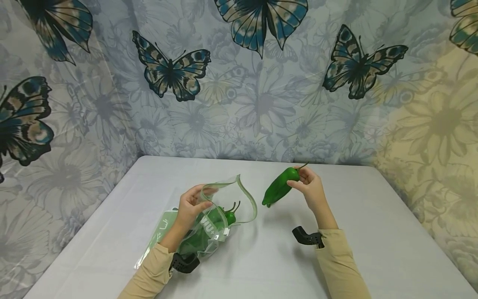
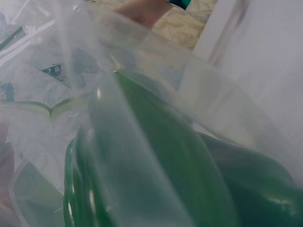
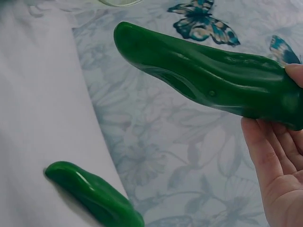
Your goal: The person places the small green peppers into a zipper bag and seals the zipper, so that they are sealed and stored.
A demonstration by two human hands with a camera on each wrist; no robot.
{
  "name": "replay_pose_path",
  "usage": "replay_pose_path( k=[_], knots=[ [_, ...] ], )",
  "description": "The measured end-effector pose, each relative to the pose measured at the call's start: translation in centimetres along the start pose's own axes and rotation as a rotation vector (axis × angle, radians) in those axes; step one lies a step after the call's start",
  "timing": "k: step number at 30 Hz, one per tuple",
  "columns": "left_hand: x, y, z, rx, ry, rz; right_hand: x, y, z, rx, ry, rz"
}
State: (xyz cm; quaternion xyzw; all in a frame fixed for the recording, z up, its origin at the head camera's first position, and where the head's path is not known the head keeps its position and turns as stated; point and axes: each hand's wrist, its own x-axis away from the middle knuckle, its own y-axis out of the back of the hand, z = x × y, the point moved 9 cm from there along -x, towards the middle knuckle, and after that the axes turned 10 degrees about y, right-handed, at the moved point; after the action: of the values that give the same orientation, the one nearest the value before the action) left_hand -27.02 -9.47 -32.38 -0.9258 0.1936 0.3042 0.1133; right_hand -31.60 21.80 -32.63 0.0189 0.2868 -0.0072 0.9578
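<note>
My left hand (image 1: 189,205) pinches the rim of a clear zip bag (image 1: 255,209), whose mouth gapes toward the right. Inside the bag are green peppers (image 1: 230,217), with their thin stems pointing at the opening. The left wrist view shows these peppers (image 2: 165,142) close up through the cloudy plastic. To the right of the bag, above the table, my right hand (image 1: 313,189) grips a long green pepper (image 1: 281,187) by its stem end, tip down to the left. Another green pepper (image 3: 92,191) lies on the table in the right wrist view; in the head view it is mostly hidden.
A white-covered table (image 1: 373,249) spreads under both hands. Behind it hangs a butterfly-patterned cloth (image 1: 261,108). A flat green-printed part of the bag (image 1: 160,226) lies left of my left wrist. Black straps (image 1: 308,236) circle both wrists.
</note>
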Motion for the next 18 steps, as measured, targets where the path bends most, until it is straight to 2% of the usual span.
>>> replay_pose_path(
  k=[4, 18],
  knots=[
    [-0.07, -0.19, -0.32, 0.004, -0.025, 0.009, -0.04, 0.02, 0.31, -0.034, 0.004, -0.002],
    [-0.08, -0.08, -0.23, 0.009, -0.016, 0.006, -0.01, -0.87, 0.86, -0.131, 0.014, -0.019]
  ],
)
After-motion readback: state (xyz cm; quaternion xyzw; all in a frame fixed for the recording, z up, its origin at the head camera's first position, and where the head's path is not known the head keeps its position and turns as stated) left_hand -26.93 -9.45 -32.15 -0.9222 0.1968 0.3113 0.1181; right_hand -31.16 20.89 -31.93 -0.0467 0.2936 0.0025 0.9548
